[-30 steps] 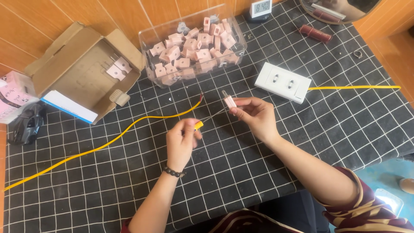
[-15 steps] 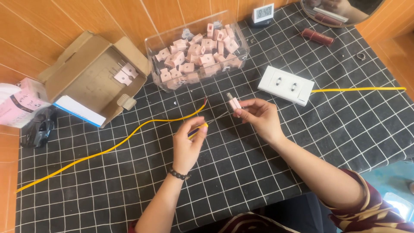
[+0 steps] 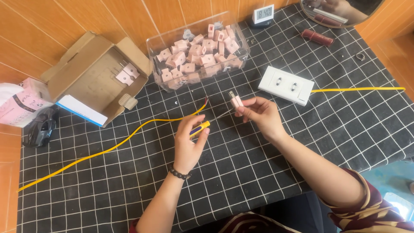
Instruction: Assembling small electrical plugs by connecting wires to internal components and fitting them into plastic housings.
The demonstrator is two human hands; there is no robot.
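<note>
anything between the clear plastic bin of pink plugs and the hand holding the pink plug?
Head view: only bare black gridded mat between the clear plastic bin and the right hand gripping the pink plug. The yellow cable's end lies just left.

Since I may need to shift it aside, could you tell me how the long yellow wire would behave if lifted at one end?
The yellow wire is thin and lies in loose curves, so it would probably sag and trail. It looks light, likely sliding easily over the table.
</note>
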